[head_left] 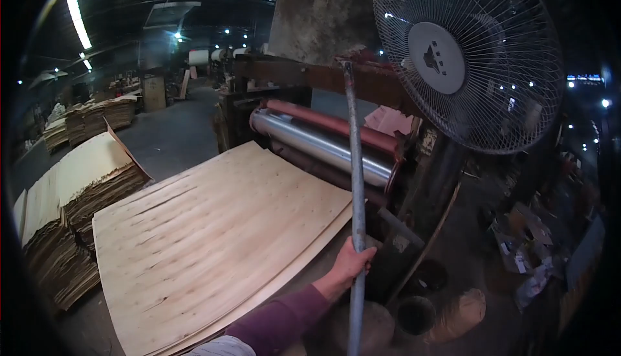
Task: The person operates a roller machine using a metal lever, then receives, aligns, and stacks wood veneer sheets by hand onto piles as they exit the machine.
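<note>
My left hand (352, 260) reaches in from the lower edge in a purple sleeve. Its fingers are wrapped round a grey metal pipe (355, 162), which stands almost upright in front of me. The pipe runs from the lower edge up to the dark machine frame; how it joins there is unclear. Behind it lie a shiny steel roller (304, 144) and a red roller (323, 123). Left of my hand, a stack of pale wood veneer sheets (213, 246) reaches toward the rollers. My right hand is out of view.
A large caged fan (469, 58) hangs close at the upper right. More veneer stacks (84, 194) stand at the left, others (97, 118) farther back. Low on the right are a dark bucket (416, 315), a tan sack (462, 315) and piled scraps (527, 252).
</note>
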The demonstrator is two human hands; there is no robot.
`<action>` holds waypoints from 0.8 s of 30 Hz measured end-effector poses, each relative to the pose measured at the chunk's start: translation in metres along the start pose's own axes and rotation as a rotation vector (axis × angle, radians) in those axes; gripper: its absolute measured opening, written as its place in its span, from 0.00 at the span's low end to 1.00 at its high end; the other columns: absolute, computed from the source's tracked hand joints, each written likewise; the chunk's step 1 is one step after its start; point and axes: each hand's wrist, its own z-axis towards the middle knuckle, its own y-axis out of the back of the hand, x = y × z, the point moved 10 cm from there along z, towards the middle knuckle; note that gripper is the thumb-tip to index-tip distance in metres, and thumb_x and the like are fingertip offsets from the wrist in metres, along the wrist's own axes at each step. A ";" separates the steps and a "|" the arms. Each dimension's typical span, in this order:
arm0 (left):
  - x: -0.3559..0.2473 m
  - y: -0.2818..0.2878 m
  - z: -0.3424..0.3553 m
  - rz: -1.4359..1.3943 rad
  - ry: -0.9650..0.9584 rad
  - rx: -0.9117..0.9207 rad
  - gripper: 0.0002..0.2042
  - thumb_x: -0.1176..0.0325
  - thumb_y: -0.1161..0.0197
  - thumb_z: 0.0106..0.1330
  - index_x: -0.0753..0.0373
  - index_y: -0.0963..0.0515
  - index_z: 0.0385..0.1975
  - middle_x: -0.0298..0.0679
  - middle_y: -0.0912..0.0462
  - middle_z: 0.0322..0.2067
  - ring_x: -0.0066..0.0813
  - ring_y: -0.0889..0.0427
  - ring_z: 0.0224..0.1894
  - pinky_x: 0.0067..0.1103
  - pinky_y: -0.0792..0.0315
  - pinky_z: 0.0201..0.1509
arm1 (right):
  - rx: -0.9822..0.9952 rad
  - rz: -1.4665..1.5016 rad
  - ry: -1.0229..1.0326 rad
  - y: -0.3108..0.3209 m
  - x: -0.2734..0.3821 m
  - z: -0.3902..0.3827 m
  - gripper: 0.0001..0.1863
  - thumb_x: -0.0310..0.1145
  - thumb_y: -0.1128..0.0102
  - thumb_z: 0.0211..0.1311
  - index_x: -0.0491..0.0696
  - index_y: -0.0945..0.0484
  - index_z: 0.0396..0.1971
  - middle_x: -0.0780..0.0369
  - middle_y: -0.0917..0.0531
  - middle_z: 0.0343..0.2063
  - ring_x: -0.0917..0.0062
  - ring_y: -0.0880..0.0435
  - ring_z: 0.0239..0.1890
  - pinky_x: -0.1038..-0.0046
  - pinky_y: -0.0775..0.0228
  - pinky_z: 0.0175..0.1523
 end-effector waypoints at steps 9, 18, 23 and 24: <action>-0.028 0.028 0.087 0.040 -0.032 -0.100 0.15 0.69 0.37 0.65 0.61 0.38 0.42 0.35 0.28 0.25 0.23 0.24 0.22 0.22 0.26 0.22 | -0.026 -0.148 0.089 0.004 -0.037 0.113 0.11 0.44 0.49 0.72 0.52 0.31 0.37 0.71 0.31 0.16 0.86 0.33 0.14 0.81 0.40 0.18; -0.049 0.025 0.092 -0.025 -0.071 -0.036 0.15 0.69 0.37 0.65 0.61 0.40 0.39 0.34 0.29 0.24 0.21 0.25 0.19 0.20 0.27 0.21 | 0.083 0.029 -0.102 -0.022 0.054 0.073 0.10 0.42 0.50 0.72 0.51 0.30 0.37 0.70 0.30 0.16 0.84 0.33 0.14 0.79 0.42 0.18; -0.047 0.029 0.099 0.095 -0.093 -0.053 0.16 0.68 0.38 0.65 0.64 0.40 0.40 0.36 0.28 0.24 0.21 0.24 0.18 0.20 0.29 0.20 | 0.107 0.032 -0.130 -0.023 0.053 0.081 0.11 0.43 0.49 0.72 0.51 0.29 0.40 0.70 0.30 0.16 0.84 0.33 0.15 0.78 0.41 0.19; -0.047 0.031 0.101 0.113 -0.093 -0.055 0.16 0.67 0.38 0.65 0.64 0.40 0.40 0.36 0.27 0.24 0.22 0.24 0.18 0.21 0.29 0.21 | 0.106 0.065 -0.149 -0.025 0.045 0.086 0.11 0.44 0.49 0.71 0.51 0.28 0.40 0.70 0.30 0.16 0.84 0.33 0.15 0.78 0.41 0.19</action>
